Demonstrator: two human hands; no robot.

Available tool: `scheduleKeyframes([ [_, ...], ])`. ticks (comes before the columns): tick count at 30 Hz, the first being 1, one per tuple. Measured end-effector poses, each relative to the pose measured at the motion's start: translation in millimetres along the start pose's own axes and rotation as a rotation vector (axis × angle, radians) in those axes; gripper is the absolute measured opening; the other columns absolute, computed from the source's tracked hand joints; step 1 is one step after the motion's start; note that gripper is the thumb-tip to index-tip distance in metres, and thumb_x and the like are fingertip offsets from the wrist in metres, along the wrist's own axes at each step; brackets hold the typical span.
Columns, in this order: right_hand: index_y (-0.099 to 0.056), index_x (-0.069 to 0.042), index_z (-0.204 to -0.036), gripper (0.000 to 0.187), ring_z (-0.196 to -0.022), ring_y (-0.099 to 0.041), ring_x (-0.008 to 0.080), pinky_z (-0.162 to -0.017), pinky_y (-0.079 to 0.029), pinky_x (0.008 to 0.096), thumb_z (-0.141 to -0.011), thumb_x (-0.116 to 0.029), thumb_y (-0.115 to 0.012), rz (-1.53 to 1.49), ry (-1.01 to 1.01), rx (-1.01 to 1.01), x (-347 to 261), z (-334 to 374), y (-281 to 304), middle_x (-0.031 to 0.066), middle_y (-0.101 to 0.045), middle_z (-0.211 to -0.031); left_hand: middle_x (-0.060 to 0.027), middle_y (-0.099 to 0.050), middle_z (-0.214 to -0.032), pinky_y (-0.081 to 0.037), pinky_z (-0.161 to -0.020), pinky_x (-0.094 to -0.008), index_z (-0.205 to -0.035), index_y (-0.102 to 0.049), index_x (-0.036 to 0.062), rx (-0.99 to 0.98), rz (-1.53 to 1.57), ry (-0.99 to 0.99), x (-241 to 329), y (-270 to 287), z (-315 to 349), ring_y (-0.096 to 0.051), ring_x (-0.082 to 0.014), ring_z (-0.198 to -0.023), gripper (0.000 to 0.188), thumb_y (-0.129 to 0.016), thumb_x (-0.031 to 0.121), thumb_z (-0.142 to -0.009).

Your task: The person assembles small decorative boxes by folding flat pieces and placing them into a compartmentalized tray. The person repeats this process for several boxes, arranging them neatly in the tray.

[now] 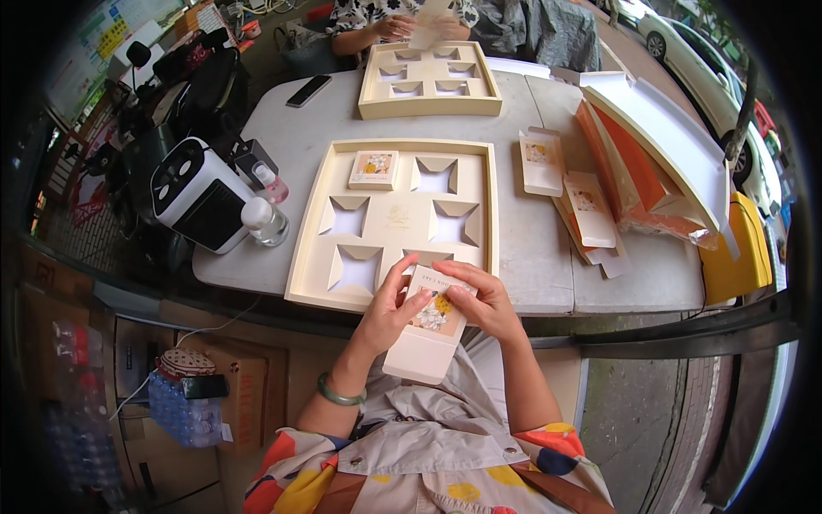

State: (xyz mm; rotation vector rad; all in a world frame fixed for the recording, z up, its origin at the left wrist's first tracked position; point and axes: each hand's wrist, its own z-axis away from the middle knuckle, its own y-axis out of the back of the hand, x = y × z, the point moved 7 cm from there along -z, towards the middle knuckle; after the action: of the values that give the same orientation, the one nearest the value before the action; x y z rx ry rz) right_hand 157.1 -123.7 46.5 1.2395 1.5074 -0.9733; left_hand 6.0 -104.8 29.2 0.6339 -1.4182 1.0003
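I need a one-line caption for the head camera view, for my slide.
Both hands, left hand and right hand, fold a small floral carton over a cream tray.

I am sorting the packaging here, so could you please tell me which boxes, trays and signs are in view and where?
Small box: cream with a flower print, held by left hand and right hand.
Near tray: cream, square cut-outs, on the table.
Boxed piece: in that tray's far-left slot.
Far tray: cream, before another person.
Flat boxes: cream, right.
Posters: colourful, upper left.
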Motion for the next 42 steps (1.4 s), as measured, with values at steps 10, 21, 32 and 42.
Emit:
scheduleKeyframes([
  [10,-0.049,-0.004,-0.136,0.045,-0.119,-0.052,0.0196,-0.097,-0.043,0.0337,-0.091,-0.002,-0.052,-0.356,-0.070,0.108,21,1,10,0.0122,-0.053,-0.134,-0.0084,-0.057,-0.116,-0.049,-0.086,-0.0257,-0.131,-0.044,0.0033,0.073,0.363,0.015,4,14,-8,-0.058,-0.0120,-0.102,0.034,-0.049,0.014,-0.099],
  [21,-0.047,-0.007,-0.133,0.069,-0.130,-0.044,0.0291,-0.106,-0.039,0.0374,-0.071,-0.004,-0.076,0.306,0.082,0.120,-7,1,-5,0.0159,-0.036,-0.146,-0.0125,-0.058,-0.119,-0.054,-0.070,-0.0287,-0.130,-0.046,0.0047,-0.034,0.259,0.069,-4,24,-1,-0.060,-0.0186,-0.100,0.060,-0.038,0.055,-0.098],
  [32,-0.042,-0.001,-0.136,0.063,-0.104,-0.060,0.0190,-0.094,-0.047,0.0347,-0.083,-0.014,-0.073,0.042,-0.085,0.112,12,3,-2,0.0125,-0.060,-0.116,-0.0123,-0.051,-0.128,-0.041,-0.099,-0.0328,-0.149,-0.018,0.0043,0.095,-0.153,-0.440,35,13,-5,-0.051,-0.0184,-0.118,0.073,-0.059,0.030,-0.095],
  [42,-0.036,-0.006,-0.139,0.068,-0.112,-0.052,0.0173,-0.098,-0.041,0.0328,-0.082,-0.010,-0.073,-0.057,-0.077,0.135,9,8,0,0.0086,-0.051,-0.123,-0.0094,-0.057,-0.116,-0.050,-0.082,-0.0262,-0.136,-0.041,0.0033,0.041,-0.136,-0.396,14,15,-8,-0.059,-0.0121,-0.097,0.056,-0.068,0.020,-0.090],
])
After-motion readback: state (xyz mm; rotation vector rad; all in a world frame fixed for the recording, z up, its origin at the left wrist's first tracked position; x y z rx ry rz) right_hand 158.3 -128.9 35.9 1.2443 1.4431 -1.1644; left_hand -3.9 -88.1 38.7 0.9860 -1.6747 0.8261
